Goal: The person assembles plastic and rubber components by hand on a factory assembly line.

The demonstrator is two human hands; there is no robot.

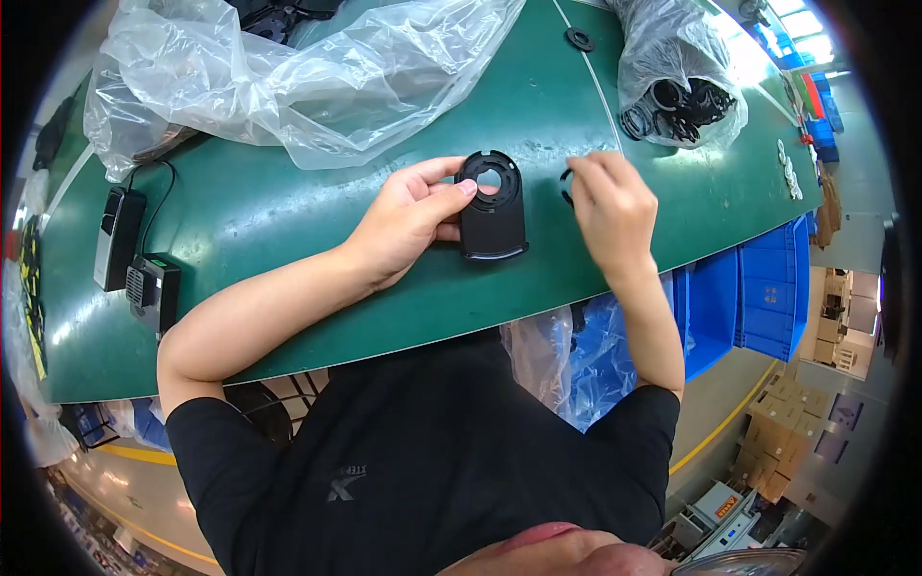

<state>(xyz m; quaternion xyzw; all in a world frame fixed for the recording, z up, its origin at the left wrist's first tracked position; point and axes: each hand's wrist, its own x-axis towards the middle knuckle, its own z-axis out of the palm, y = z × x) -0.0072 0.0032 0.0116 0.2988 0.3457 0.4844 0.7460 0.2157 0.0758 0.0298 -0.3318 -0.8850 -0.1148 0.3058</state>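
Note:
My left hand (408, 219) is closed on a flat black plastic housing (494, 232). Its thumb lies on the ring-shaped end beside a round hole, with fingers behind. The housing is held over the green table (384, 312), the squared end toward me. To the right, a little apart from the housing, my right hand (617, 206) pinches a thin curved black piece (566, 188), apparently a ring seen nearly edge-on. Part of that ring is hidden behind the fingers.
A clear plastic bag of black rings (706, 108) lies at the far right, near a loose black ring (580, 39). A big clear bag (355, 110) covers the far left. Two black devices (154, 293) stand at the left; blue crates (773, 288) sit beyond the right front edge.

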